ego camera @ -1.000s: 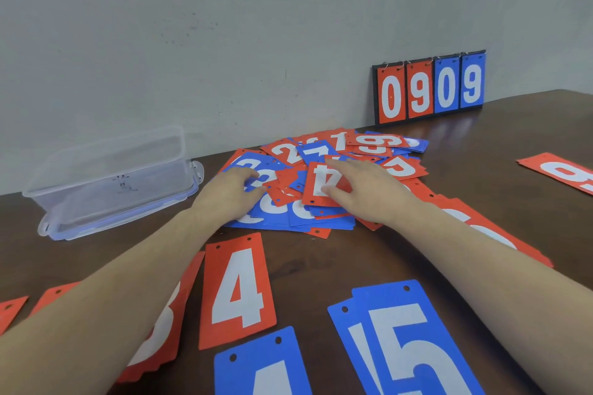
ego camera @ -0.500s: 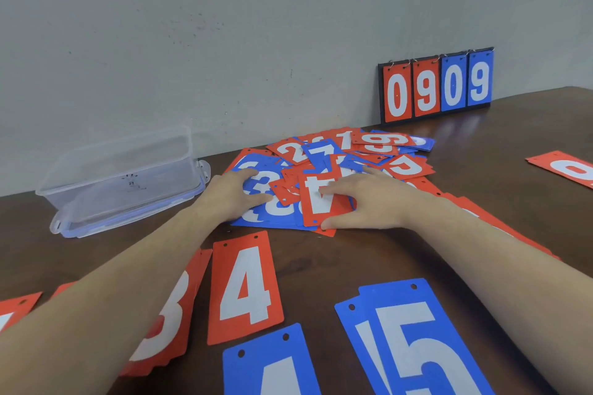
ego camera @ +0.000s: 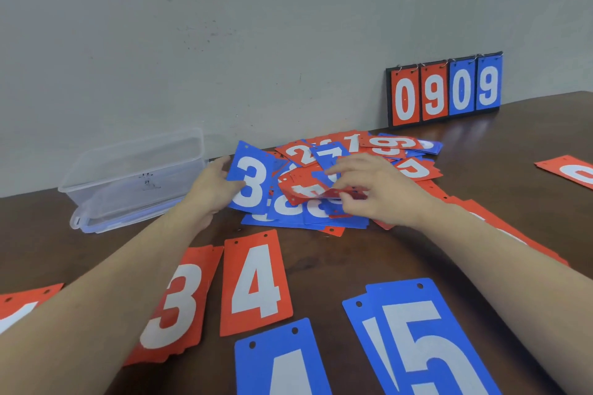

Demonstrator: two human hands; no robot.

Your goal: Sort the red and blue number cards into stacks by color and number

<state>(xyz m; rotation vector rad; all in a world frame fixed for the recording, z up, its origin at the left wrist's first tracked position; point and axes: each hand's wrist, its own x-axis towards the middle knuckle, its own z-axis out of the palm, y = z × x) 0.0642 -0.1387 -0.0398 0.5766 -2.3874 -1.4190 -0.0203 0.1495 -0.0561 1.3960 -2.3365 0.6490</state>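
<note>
- Since a second ago, my left hand (ego camera: 213, 186) has lifted a blue 3 card (ego camera: 248, 183) off the left edge of the mixed pile (ego camera: 337, 183), where earlier it lay flat on the cards; the card now tilts up, gripped at its left edge between thumb and fingers.
- My right hand (ego camera: 369, 189) has raised a red card (ego camera: 308, 187) that was lying flat half a second ago; it pinches the card's near edge, and the card curls above the pile with its number too bent to read.
- Blue and red cards of the pile lie jumbled at the middle of the dark wooden counter (ego camera: 369, 253), with a red 2, a blue 7 and a red 9 showing at the back.
- Nearer me, sorted cards lie face up on the counter: a red 3 stack (ego camera: 179, 305) partly under my left forearm, a red 4 card (ego camera: 256, 282) just beside it, a blue 4 card (ego camera: 282, 362) at the lower edge and a blue 5 stack (ego camera: 423, 340) to its right.
- A clear plastic box (ego camera: 134, 176) sits on its lid at the left, near the wall.
- A flip scoreboard (ego camera: 446, 90) stands against the wall behind the pile, reading 0 9 in red and 0 9 in blue.
- One more red card (ego camera: 568, 170) lies at the far right edge.
</note>
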